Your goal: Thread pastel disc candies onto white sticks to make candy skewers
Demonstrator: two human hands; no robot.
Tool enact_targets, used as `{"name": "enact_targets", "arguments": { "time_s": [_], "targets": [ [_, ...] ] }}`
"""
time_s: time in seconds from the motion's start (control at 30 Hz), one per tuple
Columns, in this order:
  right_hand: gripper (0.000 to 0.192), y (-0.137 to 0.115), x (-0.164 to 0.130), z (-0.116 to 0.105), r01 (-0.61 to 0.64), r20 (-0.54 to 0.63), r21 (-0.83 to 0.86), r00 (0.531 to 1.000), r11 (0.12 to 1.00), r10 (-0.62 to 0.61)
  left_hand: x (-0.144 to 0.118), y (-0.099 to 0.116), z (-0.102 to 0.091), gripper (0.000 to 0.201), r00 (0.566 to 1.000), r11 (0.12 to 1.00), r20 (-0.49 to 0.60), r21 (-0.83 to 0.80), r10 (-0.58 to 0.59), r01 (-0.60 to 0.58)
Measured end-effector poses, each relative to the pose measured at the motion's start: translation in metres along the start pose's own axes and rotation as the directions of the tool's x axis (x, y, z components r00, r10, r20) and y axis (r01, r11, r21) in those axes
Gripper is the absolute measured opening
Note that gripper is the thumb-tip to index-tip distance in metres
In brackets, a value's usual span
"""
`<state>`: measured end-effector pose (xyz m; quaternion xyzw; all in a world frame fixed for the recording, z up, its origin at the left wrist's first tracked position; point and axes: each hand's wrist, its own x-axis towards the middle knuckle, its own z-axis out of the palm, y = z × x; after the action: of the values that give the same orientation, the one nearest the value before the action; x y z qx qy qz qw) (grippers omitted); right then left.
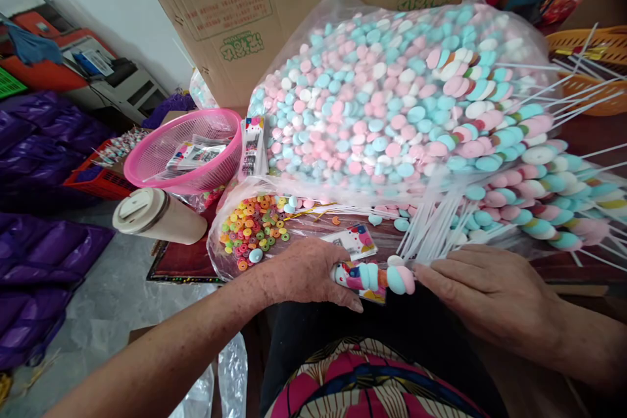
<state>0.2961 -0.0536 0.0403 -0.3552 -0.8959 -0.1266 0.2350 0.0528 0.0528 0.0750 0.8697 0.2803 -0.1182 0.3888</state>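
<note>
A candy skewer (399, 279) of pink, blue and white marshmallow-like discs with an orange piece lies low in front of my lap, between both hands. My left hand (313, 271) is closed round a printed plastic wrapper (349, 276), and the skewer's left end sits in it. At the skewer's right end, the fingers of my right hand (490, 287) are pinched; the stick there is mostly hidden. Another printed wrapper (356, 241) lies flat just beyond my left hand. White sticks (428, 232) lie bunched beyond my right hand.
A large clear bag of candy discs (353, 104) fills the table's middle. Loaded skewers (533, 189) are piled right. Ring candies (255, 225), a pink basket (230, 166) and a cream tumbler (181, 219) stand left. A cardboard box (289, 32) rises behind.
</note>
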Motion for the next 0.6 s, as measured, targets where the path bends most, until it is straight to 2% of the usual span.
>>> {"name": "enact_targets", "arguments": {
  "time_s": [0.1, 0.2, 0.27, 0.37, 0.43, 0.5, 0.53, 0.6],
  "targets": [
    [0.021, 0.003, 0.0, -0.002, 0.023, -0.005, -0.041, 1.0, 0.999, -0.023, 0.002, 0.001, -0.001, 0.032, 0.988, 0.978, 0.155, -0.202, -0.013, 0.045],
    [0.022, 0.004, -0.001, -0.004, 0.055, 0.009, -0.081, 0.998, 0.995, -0.054, 0.006, 0.002, -0.001, 0.031, 0.928, 0.87, 0.367, -0.437, -0.059, 0.228],
    [0.023, 0.004, -0.002, -0.003, 0.065, 0.022, -0.055, 0.998, 0.996, -0.064, 0.009, 0.002, -0.002, 0.032, 0.906, 0.824, 0.414, -0.483, -0.084, 0.297],
    [0.023, 0.005, -0.003, 0.001, 0.059, 0.048, 0.007, 0.997, 0.998, -0.059, 0.012, 0.001, -0.002, 0.034, 0.934, 0.878, 0.338, -0.404, -0.118, 0.257],
    [0.024, 0.004, -0.004, 0.004, 0.031, 0.068, 0.051, 0.997, 0.998, -0.034, 0.013, 0.001, -0.003, 0.032, 0.974, 0.954, 0.202, -0.257, -0.103, 0.154],
    [0.024, 0.002, -0.005, 0.006, -0.014, 0.083, 0.105, 0.997, 0.994, 0.005, 0.014, 0.003, -0.005, 0.029, 0.996, 0.996, 0.08, -0.07, -0.049, 0.054],
    [0.025, 0.0, -0.006, 0.007, -0.043, 0.097, 0.133, 0.995, 0.99, 0.03, 0.014, 0.006, -0.006, 0.027, 0.998, 1.0, 0.053, 0.009, -0.021, 0.02],
    [0.024, -0.006, -0.006, 0.01, -0.106, 0.138, 0.191, 0.987, 0.976, 0.08, 0.016, 0.012, -0.01, 0.027, 0.996, 0.991, 0.084, 0.131, 0.027, -0.038]
  ]
}}
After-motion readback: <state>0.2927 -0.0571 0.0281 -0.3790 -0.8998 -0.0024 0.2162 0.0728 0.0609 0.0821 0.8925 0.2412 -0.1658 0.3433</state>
